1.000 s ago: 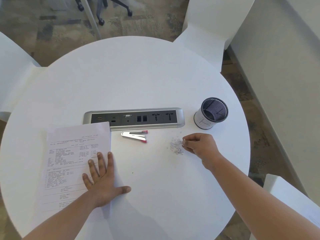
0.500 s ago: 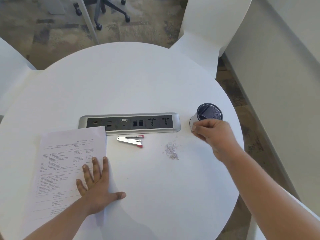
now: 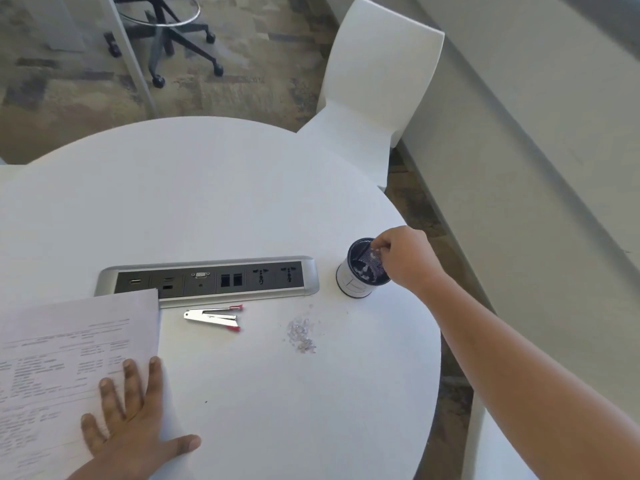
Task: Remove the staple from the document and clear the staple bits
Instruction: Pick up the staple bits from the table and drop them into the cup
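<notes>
1. The right hand's fingers (image 3: 381,244) are curled, with the tips pinched together right over the mouth of the cup (image 3: 356,284), by its far right rim. Pale flecks show just under the tips, inside the cup. Whether anything is held between the fingers I cannot tell.
2. The right hand (image 3: 403,259) hangs knuckles-up above the cup. Its bare forearm runs back to the near right corner.
3. The cup is dark mesh inside with a white outer wall. It stands upright on the desk (image 3: 242,202), just right of the socket panel (image 3: 207,280).
4. The left hand's fingers (image 3: 133,375) lie straight and slightly spread, flat on the document (image 3: 69,341), gripping nothing. The thumb points right, past the sheet's right edge.
5. The left hand (image 3: 135,424) presses on the near right part of the document.
6. The document, printed sheets, lies at the near left of the desk. Its far right corner overlaps the panel's near left end.
7. A small heap of bits (image 3: 301,336) lies loose on the desk between the document and the cup, on the near side of the panel's right end and apart from both hands.
8. The remover (image 3: 213,318), silver with red tips, lies flat just on the near side of the panel. It is between the document and the bits and touches neither.
9. A white chair (image 3: 374,81) stands at the desk's far right edge. A swivel chair (image 3: 173,29) stands on the floor at the far left.
</notes>
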Action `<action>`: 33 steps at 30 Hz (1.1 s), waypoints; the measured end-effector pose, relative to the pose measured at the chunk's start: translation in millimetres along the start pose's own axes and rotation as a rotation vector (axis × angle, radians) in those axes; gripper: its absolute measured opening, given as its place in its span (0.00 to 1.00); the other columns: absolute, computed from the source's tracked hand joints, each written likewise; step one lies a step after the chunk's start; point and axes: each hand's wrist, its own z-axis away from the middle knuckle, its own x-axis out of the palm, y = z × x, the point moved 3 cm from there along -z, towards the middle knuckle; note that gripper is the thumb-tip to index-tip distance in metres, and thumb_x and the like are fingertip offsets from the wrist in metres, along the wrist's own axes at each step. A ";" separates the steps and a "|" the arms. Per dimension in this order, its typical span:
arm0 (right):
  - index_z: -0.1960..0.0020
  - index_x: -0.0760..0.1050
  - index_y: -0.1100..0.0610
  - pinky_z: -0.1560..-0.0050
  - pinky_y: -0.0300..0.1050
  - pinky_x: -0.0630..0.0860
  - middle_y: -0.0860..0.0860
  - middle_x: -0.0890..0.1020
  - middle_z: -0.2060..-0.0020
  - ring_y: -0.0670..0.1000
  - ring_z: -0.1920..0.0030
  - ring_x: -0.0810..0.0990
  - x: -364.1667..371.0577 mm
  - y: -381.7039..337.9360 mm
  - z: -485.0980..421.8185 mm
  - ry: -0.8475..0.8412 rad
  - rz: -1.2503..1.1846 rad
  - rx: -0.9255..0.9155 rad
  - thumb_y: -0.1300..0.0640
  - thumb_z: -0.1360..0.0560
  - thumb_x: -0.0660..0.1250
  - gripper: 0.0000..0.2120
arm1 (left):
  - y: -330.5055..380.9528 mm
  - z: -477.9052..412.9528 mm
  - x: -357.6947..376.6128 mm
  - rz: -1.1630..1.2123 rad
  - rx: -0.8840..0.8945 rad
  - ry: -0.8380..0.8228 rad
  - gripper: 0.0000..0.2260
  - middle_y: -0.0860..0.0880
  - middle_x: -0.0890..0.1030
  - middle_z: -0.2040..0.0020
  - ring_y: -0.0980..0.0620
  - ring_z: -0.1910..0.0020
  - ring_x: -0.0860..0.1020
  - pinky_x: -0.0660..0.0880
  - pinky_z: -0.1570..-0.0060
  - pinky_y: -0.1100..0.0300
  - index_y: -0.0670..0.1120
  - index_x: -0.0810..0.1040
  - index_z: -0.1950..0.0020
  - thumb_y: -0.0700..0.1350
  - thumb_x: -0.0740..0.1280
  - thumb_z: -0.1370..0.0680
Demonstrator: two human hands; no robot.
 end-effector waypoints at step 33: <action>0.26 0.65 0.61 0.29 0.45 0.62 0.56 0.70 0.27 0.56 0.28 0.67 107.1 -5.1 100.2 -0.189 -0.034 0.007 0.67 0.27 0.58 0.29 | -6.1 4.8 -4.2 0.083 0.096 -0.080 0.63 0.51 0.13 0.34 0.40 0.27 0.21 0.34 0.27 0.34 0.58 0.15 0.34 0.68 0.73 0.33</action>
